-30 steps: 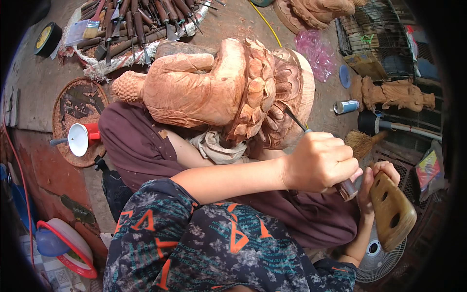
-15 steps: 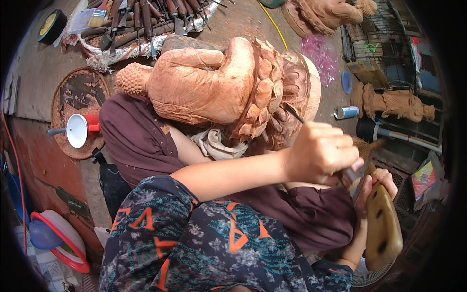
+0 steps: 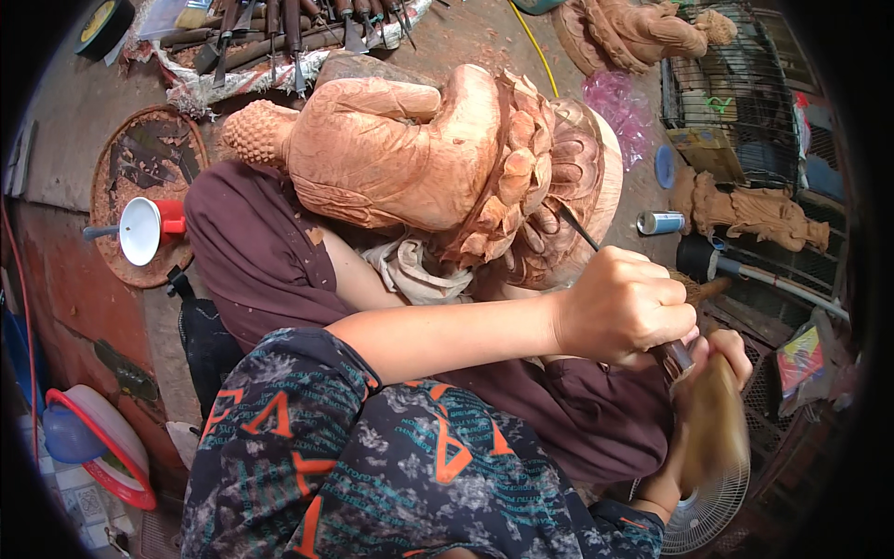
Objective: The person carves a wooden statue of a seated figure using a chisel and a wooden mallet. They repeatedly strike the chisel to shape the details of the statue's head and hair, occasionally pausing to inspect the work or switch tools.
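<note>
A carved wooden statue (image 3: 377,154) lies on its side across my legs, its knobbly head to the left and its petal-ringed base to the right. My left hand (image 3: 629,307) is closed around a wood chisel (image 3: 581,228). The chisel's thin dark blade slants up to the carved petals of the base, and its handle end sticks out below my fist. At the lower right, my right hand (image 3: 731,356) grips a wooden mallet (image 3: 712,419), smeared by motion. The mallet is right beside the chisel's handle end; whether they touch I cannot tell. A pale cloth (image 3: 410,270) is bunched under the statue.
Several carving tools (image 3: 293,37) lie on a sack at the far left. A red mug (image 3: 170,220) with a white funnel-like piece stands on a round tray (image 3: 104,238). Smaller wooden statues (image 3: 745,207), a can (image 3: 659,223), wire cages (image 3: 731,84) and a fan (image 3: 712,517) are at the right.
The mallet has swung left toward the chisel's handle end. My left hand has shifted slightly down, with the chisel still against the base. The whole view has shifted a little.
</note>
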`<state>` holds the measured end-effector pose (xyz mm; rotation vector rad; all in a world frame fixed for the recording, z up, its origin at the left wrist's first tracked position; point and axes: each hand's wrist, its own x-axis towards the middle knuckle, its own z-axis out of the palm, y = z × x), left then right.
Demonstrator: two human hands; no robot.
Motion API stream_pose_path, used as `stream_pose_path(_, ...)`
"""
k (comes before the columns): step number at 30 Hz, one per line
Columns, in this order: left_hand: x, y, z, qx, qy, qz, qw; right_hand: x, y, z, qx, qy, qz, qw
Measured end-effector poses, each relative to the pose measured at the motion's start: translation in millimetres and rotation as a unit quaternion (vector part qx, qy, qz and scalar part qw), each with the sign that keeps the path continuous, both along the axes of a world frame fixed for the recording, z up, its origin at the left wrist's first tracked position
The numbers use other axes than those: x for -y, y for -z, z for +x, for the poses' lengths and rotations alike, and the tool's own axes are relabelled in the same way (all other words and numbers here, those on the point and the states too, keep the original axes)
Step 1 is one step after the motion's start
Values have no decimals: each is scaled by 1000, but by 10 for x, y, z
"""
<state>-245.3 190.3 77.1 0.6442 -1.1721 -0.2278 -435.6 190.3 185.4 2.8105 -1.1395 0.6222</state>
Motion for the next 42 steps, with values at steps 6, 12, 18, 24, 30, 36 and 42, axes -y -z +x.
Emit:
stream_pose_path(6, 41, -2, -86, -22, -11, 4, 1000, 39, 31, 83, 186, -70, 27, 980)
stream_pose_path(12, 81, 39, 24, -4, -23, 39, 999, 19, -69, -31, -33, 51, 28, 998)
stream_pose_path(18, 4, -23, 36, -30, 3, 13, 999, 33, -68, 59, 99, -58, 54, 992)
stream_pose_path(24, 19, -5, 118, -43, 29, 5, 999, 8, -88, 107, -107, 62, -14, 992)
stream_pose_path(30, 52, 0, 140, -60, 13, 23, 998, 10, -208, 116, -221, 72, -41, 972)
stream_pose_path(36, 97, 9, 101, -69, 8, 38, 997, -2, -115, -20, 85, 19, 82, 993)
stream_pose_path(42, 133, -18, 94, -77, -5, 59, 995, -77, -124, -77, -26, 128, 22, 991)
